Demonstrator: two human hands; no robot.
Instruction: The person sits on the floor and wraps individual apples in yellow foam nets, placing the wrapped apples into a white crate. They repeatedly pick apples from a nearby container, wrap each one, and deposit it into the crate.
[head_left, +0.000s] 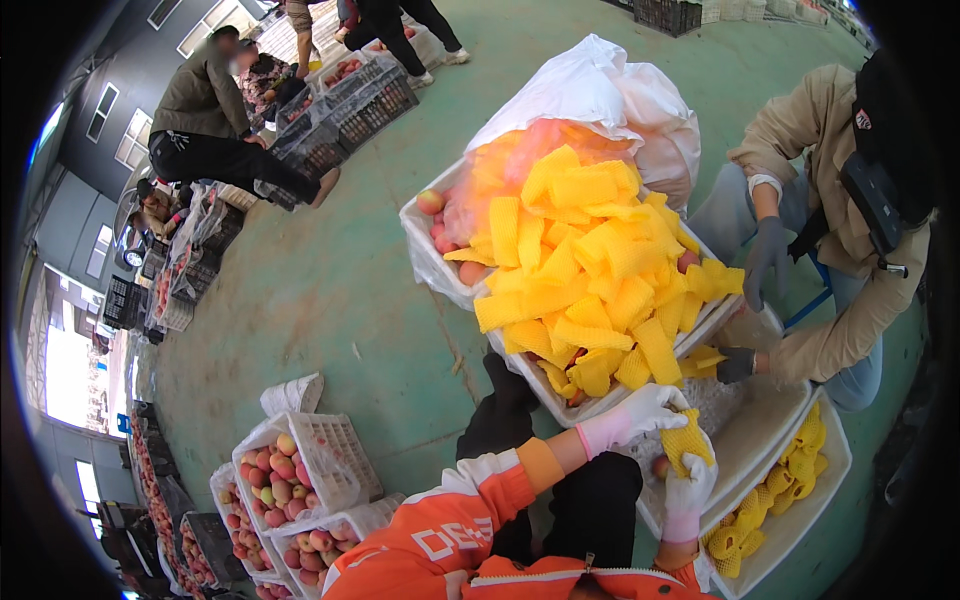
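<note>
My left hand (639, 417), in a white glove, pinches the upper end of a yellow foam net sleeve (684, 441). My right hand (688, 487), gloved too, holds the lower end of the same sleeve. Whether a fruit is inside it, I cannot tell. Beneath my hands an apple (660, 466) shows in a plastic-lined white crate (651, 511). Just beyond, a big heap of flat yellow foam sleeves (592, 270) covers a crate of apples (442, 225), spilling from a white sack (570, 82).
A co-worker (817, 225) in grey gloves sits at the right, one hand on a sleeve. A crate of yellow-netted fruit (757, 510) stands at lower right. Stacked apple crates (352, 457) are at my left. Other people (202, 112) work among crates (367, 105) farther off.
</note>
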